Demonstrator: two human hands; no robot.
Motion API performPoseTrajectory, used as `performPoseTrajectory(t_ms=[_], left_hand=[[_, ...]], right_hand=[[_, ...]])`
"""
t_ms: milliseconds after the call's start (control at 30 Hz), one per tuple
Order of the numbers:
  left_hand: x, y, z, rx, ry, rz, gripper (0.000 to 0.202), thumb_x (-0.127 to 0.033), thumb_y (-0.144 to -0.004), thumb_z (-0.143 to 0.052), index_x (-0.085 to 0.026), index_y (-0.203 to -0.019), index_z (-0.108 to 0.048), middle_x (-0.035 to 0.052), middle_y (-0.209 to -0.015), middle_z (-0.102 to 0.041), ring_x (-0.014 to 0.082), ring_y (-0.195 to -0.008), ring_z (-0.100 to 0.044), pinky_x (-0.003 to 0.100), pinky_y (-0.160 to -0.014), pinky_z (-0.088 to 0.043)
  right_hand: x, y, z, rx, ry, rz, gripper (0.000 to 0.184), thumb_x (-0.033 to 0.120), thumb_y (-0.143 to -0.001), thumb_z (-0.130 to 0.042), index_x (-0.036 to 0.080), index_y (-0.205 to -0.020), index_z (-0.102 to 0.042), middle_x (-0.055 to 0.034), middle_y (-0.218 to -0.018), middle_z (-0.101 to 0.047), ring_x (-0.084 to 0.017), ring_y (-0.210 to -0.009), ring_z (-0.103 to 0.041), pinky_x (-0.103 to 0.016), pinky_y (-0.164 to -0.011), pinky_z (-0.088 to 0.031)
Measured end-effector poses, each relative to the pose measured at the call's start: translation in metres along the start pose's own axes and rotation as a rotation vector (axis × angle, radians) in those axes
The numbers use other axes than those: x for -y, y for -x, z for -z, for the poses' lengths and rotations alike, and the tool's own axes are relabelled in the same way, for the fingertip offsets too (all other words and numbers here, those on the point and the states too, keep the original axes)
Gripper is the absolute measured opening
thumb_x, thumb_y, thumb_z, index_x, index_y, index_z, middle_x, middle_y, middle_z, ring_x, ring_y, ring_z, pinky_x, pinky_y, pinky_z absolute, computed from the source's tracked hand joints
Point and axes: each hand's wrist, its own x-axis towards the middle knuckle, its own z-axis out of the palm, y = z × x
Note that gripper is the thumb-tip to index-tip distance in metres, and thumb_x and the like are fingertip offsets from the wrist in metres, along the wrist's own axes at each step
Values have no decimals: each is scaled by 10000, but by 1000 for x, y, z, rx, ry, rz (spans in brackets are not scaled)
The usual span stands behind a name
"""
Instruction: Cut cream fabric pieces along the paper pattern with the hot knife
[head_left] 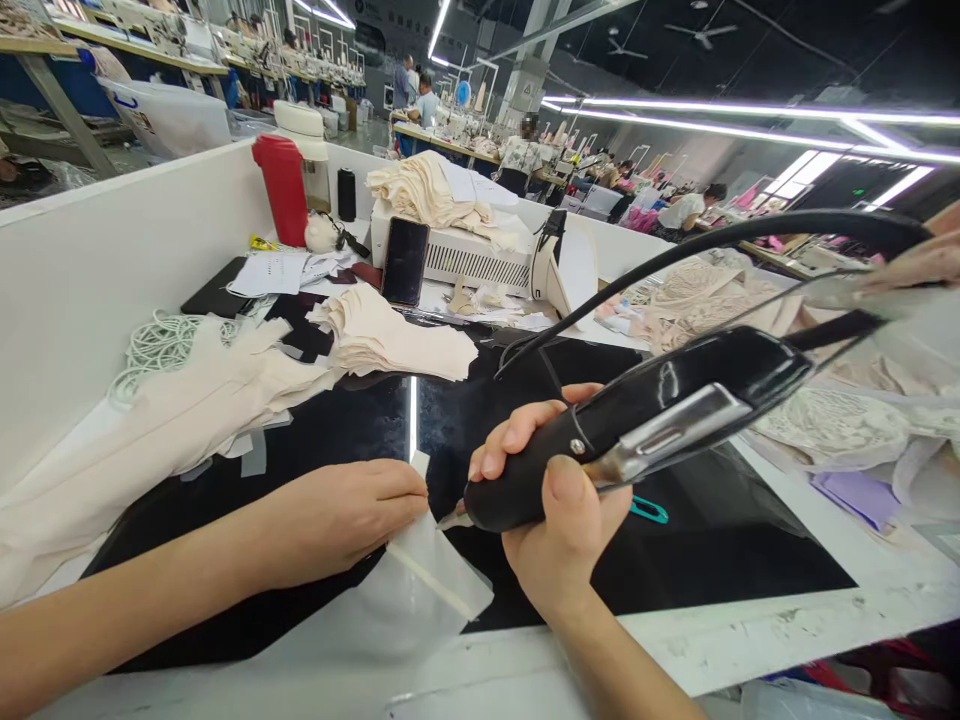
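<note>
My right hand (551, 500) is closed round a black corded hand tool (637, 420) with a metal lever along its side; the tool's tip points down to the left, close to the fingers of my other hand. My left hand (341, 520) lies on the black glossy work surface (712, 540) with its fingers pressed together on a thin translucent piece of film or fabric (427, 580). That piece runs from the fingertips toward the table's white front edge. The tool's black cable (720, 240) arcs up to the right.
Cream fabric pieces (397, 335) are stacked behind the hands, a longer cream pile (150, 430) lies at left beside coiled white cord (157, 345). A phone (405, 262), a red flask (283, 188) and a white box (480, 262) stand at the back. Lace fabric (825, 420) lies right. Other workers sit far behind.
</note>
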Motion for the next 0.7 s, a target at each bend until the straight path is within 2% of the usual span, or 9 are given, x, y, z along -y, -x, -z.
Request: performPoseTrajectory(t_ms=[167, 333, 700], left_hand=[[1, 7, 3, -37, 1, 4, 292, -89, -1050, -458, -167, -1240, -667, 80, -1243, -686, 160, -1142, -647, 261, -1060, -522], [-1, 8, 6, -45, 16, 11, 243, -186, -1076, -480, -188, -1220, -675, 90, -1256, -671, 188, -1131, -660, 289, -1009, -547], [1, 10, -1, -29, 8, -18, 275, -120, -1072, -413, -171, -1220, -640, 99, -1264, -657, 222, -1205, -613, 334, -1060, -509]], right_hand=[[1, -1, 1, 10, 18, 3, 374, 396, -906, -727, 296, -1191, -505, 56, -824, -608, -129, -583, -626, -292, -540, -540], [2, -1, 1, -2, 43, 18, 369, 407, -895, -731, 286, -1169, -516, 56, -806, -607, -130, -575, -617, -293, -537, -542], [-1, -11, -10, -69, 25, 24, 366, 381, -872, -740, 272, -1134, -510, 62, -771, -612, -132, -546, -610, -300, -526, -545]])
